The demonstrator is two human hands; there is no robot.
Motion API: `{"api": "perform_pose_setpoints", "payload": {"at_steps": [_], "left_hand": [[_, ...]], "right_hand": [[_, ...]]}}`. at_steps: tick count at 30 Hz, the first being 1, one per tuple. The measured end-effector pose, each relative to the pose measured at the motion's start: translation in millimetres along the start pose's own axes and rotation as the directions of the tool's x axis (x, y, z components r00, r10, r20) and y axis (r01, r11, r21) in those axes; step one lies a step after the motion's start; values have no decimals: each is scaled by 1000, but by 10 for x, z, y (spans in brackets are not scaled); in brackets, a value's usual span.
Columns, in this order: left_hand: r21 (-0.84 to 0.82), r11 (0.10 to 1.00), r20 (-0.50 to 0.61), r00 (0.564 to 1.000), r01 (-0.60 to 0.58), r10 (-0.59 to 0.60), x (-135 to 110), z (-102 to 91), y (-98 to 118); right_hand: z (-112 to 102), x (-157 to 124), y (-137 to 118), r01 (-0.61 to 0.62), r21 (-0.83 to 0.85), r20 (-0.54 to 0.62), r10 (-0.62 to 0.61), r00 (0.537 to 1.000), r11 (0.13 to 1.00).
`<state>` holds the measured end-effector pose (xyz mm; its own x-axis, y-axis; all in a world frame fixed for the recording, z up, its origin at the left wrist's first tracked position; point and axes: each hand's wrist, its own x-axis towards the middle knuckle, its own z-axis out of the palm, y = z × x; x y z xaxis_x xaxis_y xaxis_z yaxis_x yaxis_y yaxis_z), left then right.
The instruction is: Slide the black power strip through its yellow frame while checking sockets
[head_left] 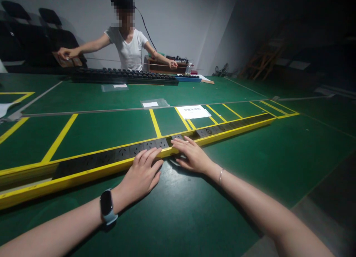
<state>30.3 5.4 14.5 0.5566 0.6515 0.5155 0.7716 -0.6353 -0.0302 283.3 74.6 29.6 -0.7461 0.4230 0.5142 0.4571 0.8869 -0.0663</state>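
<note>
A long yellow channel (pixel 91 174) runs slantwise across the green table in front of me, with black socket modules (pixel 122 152) in a row inside it. My left hand (pixel 146 170) lies on the channel's near wall, fingers stretched out and fingertips beside the sockets. Over the same wall, to the right, reaches my right hand (pixel 193 153), its fingers extended and the tips at a single dark socket module (pixel 177 137). Gaps show on both sides of that module. Further right in the channel sit more black modules (pixel 221 127). Neither hand visibly grips anything.
Yellow tape lines (pixel 59 137) and a white printed sheet (pixel 194 112) lie beyond the channel. Small clear bags (pixel 155 103) rest further back. Across the table a person (pixel 130 46) in a white shirt stretches both arms behind a long rack of black parts (pixel 125 75). Chairs stand back left.
</note>
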Motion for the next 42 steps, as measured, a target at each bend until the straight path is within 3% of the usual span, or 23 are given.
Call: {"api": "perform_pose_setpoints", "payload": {"at_steps": [13, 23, 42], "left_hand": [[8, 1000, -26, 999, -24, 24, -6, 11, -12], [23, 1000, -28, 999, -15, 15, 5, 14, -1], [14, 1000, -24, 1000, -8, 8, 1, 23, -3]], "right_hand": [[57, -50, 143, 15, -53, -46, -17, 999, 998], [58, -14, 61, 4, -22, -8, -5, 1000, 1000], [106, -1, 94, -82, 4, -171, 81, 982, 997]]}}
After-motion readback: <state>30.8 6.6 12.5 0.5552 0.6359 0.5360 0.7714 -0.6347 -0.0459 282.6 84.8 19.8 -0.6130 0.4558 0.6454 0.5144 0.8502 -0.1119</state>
